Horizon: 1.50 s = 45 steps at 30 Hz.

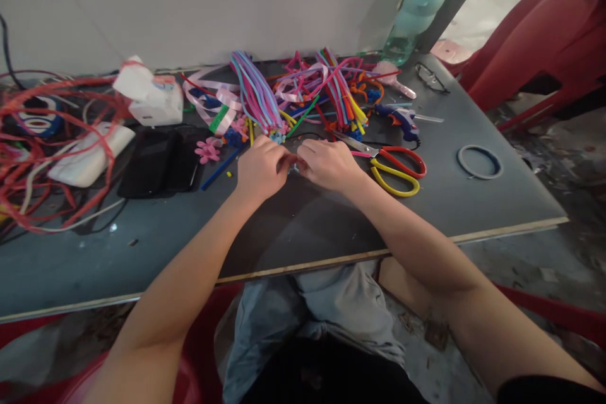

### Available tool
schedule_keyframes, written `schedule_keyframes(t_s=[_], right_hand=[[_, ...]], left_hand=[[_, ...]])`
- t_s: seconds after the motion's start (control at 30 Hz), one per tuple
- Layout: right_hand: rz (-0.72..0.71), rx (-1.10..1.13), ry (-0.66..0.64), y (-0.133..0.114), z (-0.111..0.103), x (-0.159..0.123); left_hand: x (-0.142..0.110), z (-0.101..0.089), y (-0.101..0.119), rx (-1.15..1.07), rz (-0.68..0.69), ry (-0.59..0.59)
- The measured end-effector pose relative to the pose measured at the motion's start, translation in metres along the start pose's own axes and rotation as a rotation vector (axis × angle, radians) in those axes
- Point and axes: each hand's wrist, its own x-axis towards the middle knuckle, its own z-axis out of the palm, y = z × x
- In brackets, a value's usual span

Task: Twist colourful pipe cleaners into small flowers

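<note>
My left hand (263,167) and my right hand (327,163) meet over the middle of the table, fingers curled and fingertips pinched together. A small pale-blue bit, seemingly a pipe cleaner (294,168), shows between them; most of it is hidden by the fingers. Just beyond my left hand lies a bundle of pink, purple and blue pipe cleaners (258,95). A second bundle in red, yellow and other colours (343,91) lies behind my right hand. Scissors with red and yellow handles (395,167) rest open beside my right wrist. Left of my hands is a pink pipe-cleaner flower (208,149).
A black phone (149,164), a white tissue pack (156,101) and tangled red cord (106,148) occupy the left. A purple glue gun (402,121), a grey tape ring (479,162) and a green bottle (416,12) stand or lie at right. The table's front edge (303,267) is near my lap.
</note>
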Motion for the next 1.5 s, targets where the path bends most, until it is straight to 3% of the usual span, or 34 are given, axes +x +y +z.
schedule_keyframes(t_s=[0.07,0.17,0.37,0.47,0.6,0.73,0.87,1.07,1.23,1.37,1.5], right_hand=[[0.04,0.001,0.03,-0.001,0.001,-0.001],[0.099,0.102,0.121,-0.001,0.004,-0.003],[0.143,0.75,0.32,0.011,0.011,-0.001],[0.157,0.907,0.328,0.014,0.013,0.002],[0.15,0.937,0.304,0.014,0.017,0.003],[0.136,1.004,0.257,0.013,0.02,0.004],[0.074,0.912,0.261,0.012,0.022,0.003],[0.088,0.394,0.244,0.003,0.023,-0.001],[0.122,0.398,0.2,0.004,0.024,0.0],[0.067,0.448,0.195,0.014,0.023,0.001],[0.02,0.453,0.244,0.022,0.023,0.001]], left_hand=[[0.0,0.001,0.001,0.06,0.07,0.061],[0.001,0.001,0.001,-0.018,0.075,0.113],[0.001,-0.001,0.0,-0.396,-0.13,0.087],[-0.001,0.003,0.001,-0.451,-0.218,0.123],[-0.001,0.004,0.004,-0.455,-0.251,0.149],[-0.001,0.007,0.007,-0.612,-0.387,0.148],[-0.001,0.014,0.008,-0.779,-0.508,0.169],[0.004,0.011,-0.002,-0.731,-0.552,0.037],[0.005,0.01,-0.011,-0.751,-0.525,-0.032],[0.004,0.008,-0.01,-0.655,-0.461,0.02],[0.005,0.008,-0.011,-0.72,-0.46,0.047]])
